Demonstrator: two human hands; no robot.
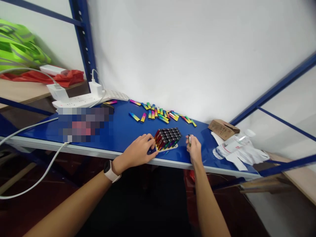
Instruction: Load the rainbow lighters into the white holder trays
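On the blue tabletop stands a low white tray (168, 149) packed with rows of upright, shiny rainbow-coloured lighters with black tops (168, 135). My left hand (138, 149) is at the tray's left end, its thumb and fingers curled about the near left corner. To the right of the tray, my right hand (194, 148) is closed around one small lighter (190, 140), its dark end sticking up past the fingers. Behind the tray many loose rainbow-coloured lighter pieces (155, 114) lie scattered along the wall, flat and at different angles.
At the left are a white power strip (79, 100) with chargers and cables, and a blurred-out patch (85, 125). A cardboard box (222, 129), a clear plastic bottle (232, 144) and white gloves (251, 154) lie at the right. Blue shelf posts (84, 39) frame the table.
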